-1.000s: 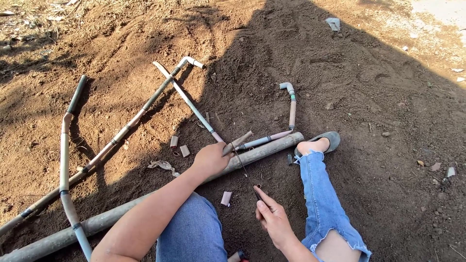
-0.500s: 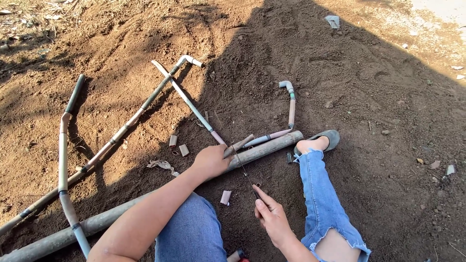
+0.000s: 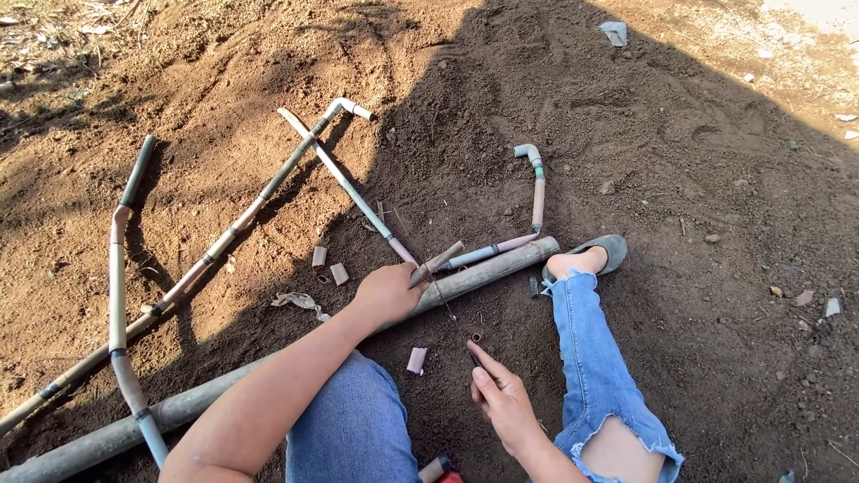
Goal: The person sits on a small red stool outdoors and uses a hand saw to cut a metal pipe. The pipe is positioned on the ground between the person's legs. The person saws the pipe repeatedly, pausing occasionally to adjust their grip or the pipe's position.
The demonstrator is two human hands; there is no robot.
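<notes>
— The short pipe stub [image 3: 436,262], where is it?
— On top of the long grey pipe [image 3: 295,358], which lies across the dirt [image 3: 680,179] in front of the knees. The left hand [image 3: 386,292] is closed round the stub's near end, pressing it against the long pipe.
— And the right hand [image 3: 504,401]?
— Lower, between the legs, fingers curled round a thin dark tool [image 3: 472,358]; the forefinger lies along it. What kind of tool, I cannot tell. A small ring [image 3: 475,337] lies in the dirt just beside its tip.
— What else lies about?
— Two short cut pieces [image 3: 328,266] left of the left hand, another piece [image 3: 416,360] near the knee, and a frame of joined thin pipes [image 3: 268,188] farther off. The foot in a grey shoe [image 3: 605,251] sits at the long pipe's far end.
</notes>
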